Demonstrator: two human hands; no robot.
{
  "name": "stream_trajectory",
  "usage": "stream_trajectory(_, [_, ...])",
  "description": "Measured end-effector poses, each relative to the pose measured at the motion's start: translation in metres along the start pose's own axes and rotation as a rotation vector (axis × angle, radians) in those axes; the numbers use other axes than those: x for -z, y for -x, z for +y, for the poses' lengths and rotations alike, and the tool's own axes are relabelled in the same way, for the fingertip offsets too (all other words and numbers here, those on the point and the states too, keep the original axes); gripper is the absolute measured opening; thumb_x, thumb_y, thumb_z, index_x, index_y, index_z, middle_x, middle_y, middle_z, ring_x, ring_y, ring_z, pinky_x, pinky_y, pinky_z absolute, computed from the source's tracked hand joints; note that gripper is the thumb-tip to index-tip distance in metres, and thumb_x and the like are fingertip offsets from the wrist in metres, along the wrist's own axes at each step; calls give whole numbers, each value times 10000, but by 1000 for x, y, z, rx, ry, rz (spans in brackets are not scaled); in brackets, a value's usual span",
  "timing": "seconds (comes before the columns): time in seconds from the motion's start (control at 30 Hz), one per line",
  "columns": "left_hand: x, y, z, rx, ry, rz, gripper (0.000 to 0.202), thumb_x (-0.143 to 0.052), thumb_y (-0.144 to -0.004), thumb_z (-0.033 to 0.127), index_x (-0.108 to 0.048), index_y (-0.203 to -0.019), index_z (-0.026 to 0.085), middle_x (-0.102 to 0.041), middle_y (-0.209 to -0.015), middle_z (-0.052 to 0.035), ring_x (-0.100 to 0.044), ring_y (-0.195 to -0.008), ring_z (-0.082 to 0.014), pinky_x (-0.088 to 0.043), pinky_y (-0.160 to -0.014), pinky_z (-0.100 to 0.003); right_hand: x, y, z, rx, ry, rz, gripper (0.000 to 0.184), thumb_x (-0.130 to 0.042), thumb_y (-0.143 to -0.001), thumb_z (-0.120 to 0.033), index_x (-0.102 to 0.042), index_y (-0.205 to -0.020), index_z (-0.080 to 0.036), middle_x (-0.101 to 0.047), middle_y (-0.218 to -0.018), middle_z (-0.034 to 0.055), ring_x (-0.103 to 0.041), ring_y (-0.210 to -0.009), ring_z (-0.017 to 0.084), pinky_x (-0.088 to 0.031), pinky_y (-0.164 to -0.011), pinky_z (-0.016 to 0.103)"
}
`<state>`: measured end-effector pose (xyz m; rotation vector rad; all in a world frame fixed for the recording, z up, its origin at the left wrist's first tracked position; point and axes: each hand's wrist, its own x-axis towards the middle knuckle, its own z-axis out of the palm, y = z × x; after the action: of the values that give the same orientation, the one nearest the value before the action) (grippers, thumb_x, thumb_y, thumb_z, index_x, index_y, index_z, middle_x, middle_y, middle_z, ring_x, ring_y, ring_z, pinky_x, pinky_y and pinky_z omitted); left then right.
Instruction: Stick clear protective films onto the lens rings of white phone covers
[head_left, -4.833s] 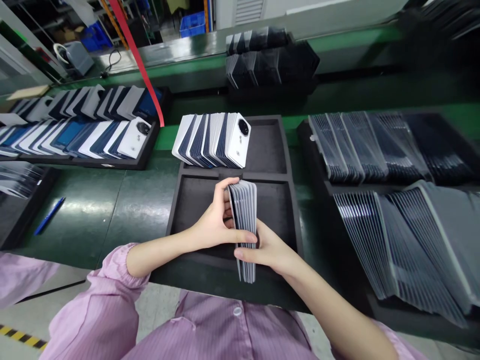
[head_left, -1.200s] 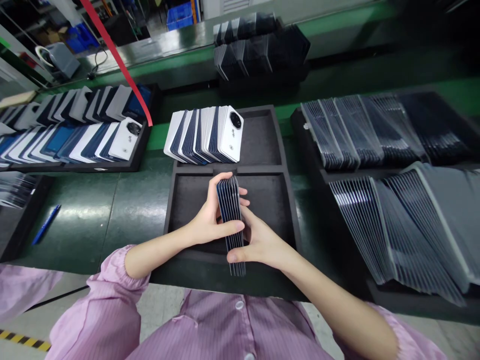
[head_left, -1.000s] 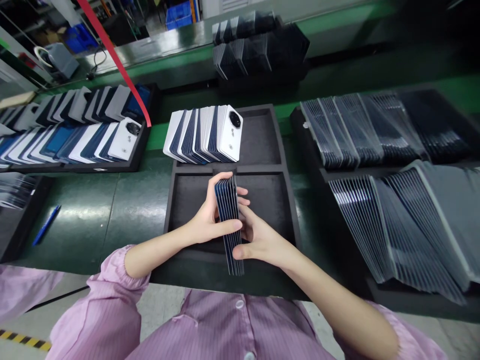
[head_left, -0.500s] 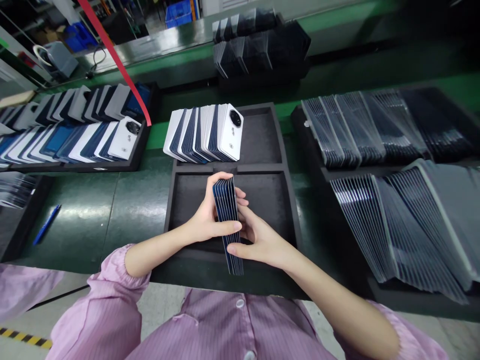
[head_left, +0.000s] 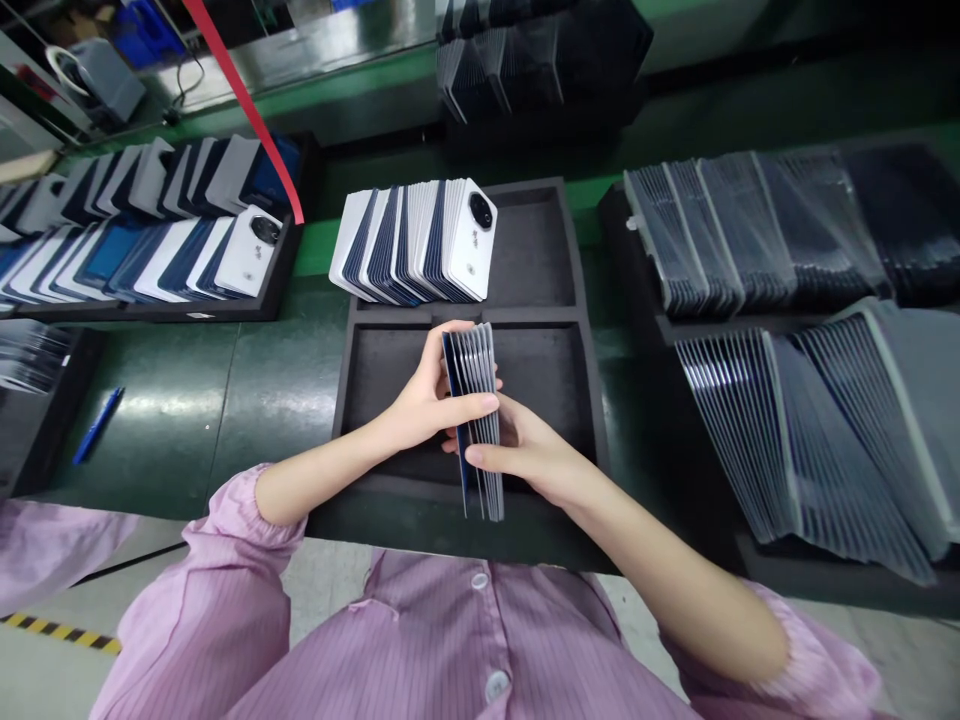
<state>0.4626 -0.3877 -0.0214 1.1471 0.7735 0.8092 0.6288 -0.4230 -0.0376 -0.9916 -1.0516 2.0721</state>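
A stack of thin phone back covers point(head_left: 475, 392) stands on edge between both my hands, above the near compartment of a black foam tray point(head_left: 390, 340). My left hand point(head_left: 420, 400) wraps its fingers round the stack from the left, thumb across the near edge. My right hand point(head_left: 521, 450) grips the stack's lower right side, fingers closed on it. In the tray's far compartment leans a fanned row of white and blue back covers point(head_left: 416, 245), the front one showing a round camera ring.
A second black tray of white and blue covers point(head_left: 142, 245) lies at the left. Trays of dark grey sheets point(head_left: 787, 330) fill the right side, with more point(head_left: 525, 60) at the back. A blue pen point(head_left: 96, 425) rests on the green bench. A red strap point(head_left: 247, 105) slants overhead.
The stack in my hands has turned slightly, its grey sides now showing more than the blue ones. My view has tilted down and nearer. Both hands keep their hold.
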Motion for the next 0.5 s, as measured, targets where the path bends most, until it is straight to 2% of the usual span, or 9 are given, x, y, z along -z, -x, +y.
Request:
stream_trajectory(0.13, [0, -1, 0, 33, 2, 9, 778, -810, -736, 470, -312, -1309, 303, -602, -1019, -17, -670, -923, -220, -524, -919, -471, -1, 0, -1, -8, -17, 7, 926, -893, -608, -416, -454, -1377, -142, -632, -1234, 150, -666, -1091, 307, -557, -956, 479])
stream_trajectory(0.23, [-1, 0, 1, 38, 4, 13, 780, -816, -727, 475, -316, -1301, 306, -605, -1016, -13, -670, -882, -205, -526, -915, -470, -1, -1, -2, 2, -30, 2, 924, -899, -602, -414, -466, -1374, -150, -621, -1259, 149, -648, -1127, 306, -543, -984, 476])
stream_trajectory(0.4, [1, -1, -1, 31, 6, 22, 779, -818, -729, 465, -308, -1294, 298, -581, -1137, -59, -661, -1018, -243, -527, -927, -462, 0, -2, 1, 20, -34, -24, 896, -906, -611, -438, -491, -1355, -158, -632, -1233, 142, -629, -1160, 311, -542, -984, 478])
stream_trajectory(0.5, [2, 0, -5, -53, 10, -3, 820, -814, -733, 472, -272, -1323, 296, -561, -1193, -88, -648, -1078, -255, -535, -934, -452, -2, -3, 5, 70, 4, -39, 960, -911, -611, -456, -438, -1397, -173, -611, -1271, 142, -641, -1136, 306, -544, -975, 477])
